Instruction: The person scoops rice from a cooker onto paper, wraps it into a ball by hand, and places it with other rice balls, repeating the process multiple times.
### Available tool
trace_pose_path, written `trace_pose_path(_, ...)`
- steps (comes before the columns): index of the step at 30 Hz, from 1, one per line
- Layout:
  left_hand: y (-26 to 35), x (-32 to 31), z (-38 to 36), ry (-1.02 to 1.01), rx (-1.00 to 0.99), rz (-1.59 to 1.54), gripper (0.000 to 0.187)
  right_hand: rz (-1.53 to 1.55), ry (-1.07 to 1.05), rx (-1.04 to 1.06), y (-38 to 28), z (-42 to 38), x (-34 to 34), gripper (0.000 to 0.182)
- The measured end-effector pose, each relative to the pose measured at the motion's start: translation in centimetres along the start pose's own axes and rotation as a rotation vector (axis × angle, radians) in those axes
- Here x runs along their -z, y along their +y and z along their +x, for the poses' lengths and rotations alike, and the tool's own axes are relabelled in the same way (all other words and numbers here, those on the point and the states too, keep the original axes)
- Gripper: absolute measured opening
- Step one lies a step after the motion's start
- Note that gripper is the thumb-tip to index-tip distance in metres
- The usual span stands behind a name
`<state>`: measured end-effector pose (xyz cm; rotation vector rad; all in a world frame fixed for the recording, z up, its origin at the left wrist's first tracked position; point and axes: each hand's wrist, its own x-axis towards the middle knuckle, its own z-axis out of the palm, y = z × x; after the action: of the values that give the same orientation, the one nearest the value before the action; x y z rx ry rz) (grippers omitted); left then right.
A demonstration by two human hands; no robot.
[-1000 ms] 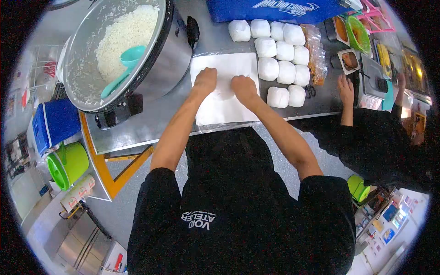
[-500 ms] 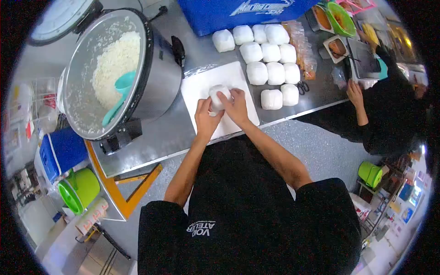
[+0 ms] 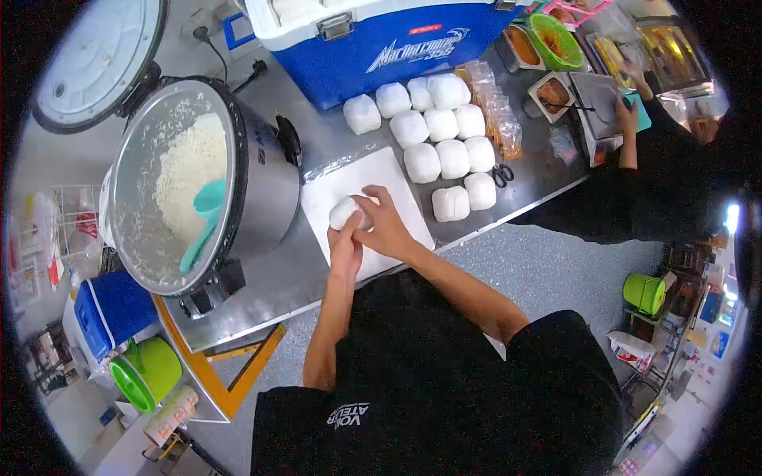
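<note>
A white wrapped rice ball [image 3: 343, 213] is held between my two hands over a white sheet of paper [image 3: 397, 186]. My left hand [image 3: 344, 247] is closed round its near side, fingers partly hidden. My right hand [image 3: 384, 225] is closed against its right side, with some fingers curving over. Beyond the sheet, to the right, several similar white wrapped rice balls [image 3: 453, 159] stand in rows on the steel table [image 3: 305, 99]. At left, a large cooker [image 3: 266, 170] holds white rice [image 3: 178, 170] and a teal scoop [image 3: 209, 202].
A blue cooler [image 3: 365, 59] stands behind the rows. Packets [image 3: 496, 111], scissors [image 3: 502, 174], a food tub [image 3: 552, 95] and a green basket [image 3: 556, 40] lie to the right. A co-worker's hand [image 3: 626, 115] is at a metal tray [image 3: 595, 103]. The cooker lid [image 3: 99, 59] is raised.
The view has tilted, showing more of the cooler. My hands have shifted their grip on the rice ball, now held toward the sheet's left side. The co-worker's near hand has moved farther up the tray.
</note>
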<state>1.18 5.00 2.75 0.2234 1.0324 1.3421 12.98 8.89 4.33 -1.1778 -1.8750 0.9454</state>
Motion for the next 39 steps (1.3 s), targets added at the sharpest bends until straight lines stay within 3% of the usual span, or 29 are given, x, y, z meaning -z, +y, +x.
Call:
trace_pose_path(1, 0.0, 0.2, 0.3, -0.03, -0.041, 0.058, 0.049, -0.026, -0.008, 0.011, -0.2, 0.3, 0.8, 0.063)
trace_pose_path(4, 0.8, 0.3, 1.3, -0.084, -0.154, 0.407, 0.055, 0.142, -0.108, -0.219, 1.8, 2.6, 3.6, 0.071)
trace_pose_path(6, 1.7, 0.4, 1.4, -0.098, -0.255, 0.788, 0.061, 0.279, 0.075, -0.442, 3.2, 5.4, 6.4, 0.077)
trace_pose_path(7, 2.0, 1.0, 1.2, -0.166, -0.284, 1.055, 0.076, 0.344, 0.169, -0.548, 4.2, 7.5, 8.1, 0.08)
trace_pose_path(8, 1.8, 2.0, 1.2, -0.241, -0.349, 1.302, 0.081, 0.079, 0.277, -0.529, 9.1, 9.6, 8.4, 0.073)
trace_pose_path(9, 1.1, 3.3, 1.3, -0.314, -0.411, 1.554, 0.086, -0.164, 0.459, -0.358, 10.8, 11.8, 9.4, 0.07)
trace_pose_path(10, 0.3, 4.3, 1.3, -0.386, -0.464, 1.81, 0.091, -0.025, 0.442, -0.427, 10.3, 13.8, 11.2, 0.065)
trace_pose_path(11, -0.6, 4.9, 1.3, -0.409, -0.411, 1.861, 0.097, -0.193, 0.457, -0.294, 13.6, 15.3, 11.4, 0.055)
trace_pose_path(14, -0.4, 4.3, 1.0, -0.39, -0.346, 1.819, 0.097, -0.747, 0.383, -0.162, 13.4, 16.3, 11.3, 0.05)
trace_pose_path(18, -0.7, 3.9, 1.2, -0.381, -0.357, 1.822, 0.089, -0.588, 0.349, -0.159, 16.7, 15.6, 11.6, 0.05)
trace_pose_path(20, -0.9, 3.6, 1.3, -0.4, -0.332, 1.863, 0.087, -0.643, 0.497, 0.039, 13.0, 16.0, 11.9, 0.041)
trace_pose_path(21, -1.3, 3.7, 1.5, -0.393, -0.331, 1.879, 0.086, -0.5, 0.515, 0.053, 10.3, 17.3, 12.0, 0.036)
trace_pose_path(22, -1.5, 4.1, 1.1, -0.409, -0.394, 1.834, 0.084, -0.352, 0.48, -0.008, 2.1, 18.3, 11.7, 0.03)
trace_pose_path(25, 2.6, 2.4, -3.0, -0.534, -0.525, 1.581, 0.067, -0.057, 0.187, 0.209, -14.8, 21.4, 9.1, 0.016)
trace_pose_path(28, 6.9, 2.3, -7.7, -0.593, -0.727, 1.355, 0.05, -0.082, -0.255, 0.504, -25.8, 23.4, 2.3, 0.017)
trace_pose_path(29, 9.3, 2.2, -9.4, -0.608, -0.738, 1.328, 0.048, -0.055, -0.455, 0.524, -27.7, 23.6, -0.7, 0.02)
trace_pose_path(31, 13.6, 2.8, -12.3, -0.598, -0.828, 1.277, 0.043, -0.296, -0.791, 0.808, -28.5, 24.2, -7.6, 0.025)
trace_pose_path(33, 17.2, 4.0, -14.8, -0.546, -0.985, 1.226, 0.04, -0.574, -1.045, 0.945, -25.1, 23.5, -15.3, 0.034)
trace_pose_path(35, 20.5, 5.3, -16.8, -0.422, -1.103, 1.19, 0.037, -0.727, -1.523, 0.764, -27.6, 23.3, -17.6, 0.036)
trace_pose_path(38, 24.0, 8.0, -17.8, -0.247, -1.224, 1.072, 0.026, -0.443, -1.405, 0.768, -26.3, 25.2, -18.3, 0.041)
trace_pose_path(39, 24.5, 9.1, -17.7, -0.204, -1.243, 1.025, 0.025, -0.391, -1.304, 0.57, -27.4, 26.1, -17.2, 0.04)
